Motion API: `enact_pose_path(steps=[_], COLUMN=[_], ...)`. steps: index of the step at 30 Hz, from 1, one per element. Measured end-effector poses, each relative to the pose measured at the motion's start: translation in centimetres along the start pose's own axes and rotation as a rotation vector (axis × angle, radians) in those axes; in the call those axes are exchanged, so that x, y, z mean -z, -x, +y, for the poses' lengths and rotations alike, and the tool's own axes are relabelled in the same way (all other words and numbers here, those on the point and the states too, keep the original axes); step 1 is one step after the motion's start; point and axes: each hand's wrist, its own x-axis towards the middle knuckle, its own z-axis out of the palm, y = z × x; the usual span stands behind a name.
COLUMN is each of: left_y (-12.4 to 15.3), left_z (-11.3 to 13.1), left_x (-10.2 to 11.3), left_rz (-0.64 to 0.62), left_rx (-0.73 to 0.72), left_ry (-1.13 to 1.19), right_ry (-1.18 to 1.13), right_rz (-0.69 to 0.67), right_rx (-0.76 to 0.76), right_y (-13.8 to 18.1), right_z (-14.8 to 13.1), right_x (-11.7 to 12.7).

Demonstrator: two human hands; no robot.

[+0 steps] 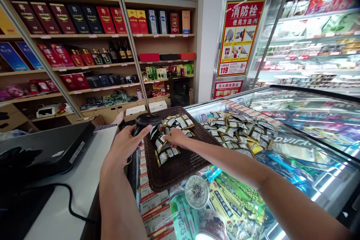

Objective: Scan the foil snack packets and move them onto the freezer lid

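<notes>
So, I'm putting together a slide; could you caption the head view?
Left hand holds a black scanner; right hand reaches among small packets in a brown basket.

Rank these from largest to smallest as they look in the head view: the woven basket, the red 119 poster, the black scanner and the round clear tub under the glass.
1. Woven basket
2. Red 119 poster
3. Round clear tub and black scanner: unranked, because the left hand hides part of the scanner.
</notes>
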Motion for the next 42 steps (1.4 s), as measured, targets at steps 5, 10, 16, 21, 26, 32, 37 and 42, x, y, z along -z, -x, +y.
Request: enact_pose_path(steps=[5,10,16,21,26,32,37,42], left_y=[0.2,0.2,0.4,0.7,0.6,0.4,0.7,0.8], left_z=[0.3,1.2,2.5,3.3,3.4,3.1,3.5,3.6], left_x=[-0.4,-1.5,-3.1,-3.7,-3.7,-3.7,-4.0,-4.2], left_rz=[-0.006,-0.151,-0.379,-0.468,-0.466,-0.452,-0.469,-0.444], left_rx=[0.026,-0.022,-0.104,-0.137,-0.126,-0.100,-0.130,-0.133], left_ry=[0.025,0.065,0.099,0.096,0.101,0.122,0.110,0.109], right_ry=[0.087,-0.111,-0.186,-0.277,-0.302,-0.325,-0.337,-0.353], right_rz=[0.364,0.587,0.671,0.621,0.602,0.600,0.588,0.581], right_rx=[0.201,0.195,0.168,0.139,0.101,0.100,0.102,0.107], right_y=[2.6,6.1,8.6,9.8,9.9,9.6,9.5,8.4], right_z=[1.4,5.5,7.8,7.5,6.9,6.6,6.5,7.2], right_x=[4.7,11.1,16.1,17.2,17.0,16.7,16.4,16.2])
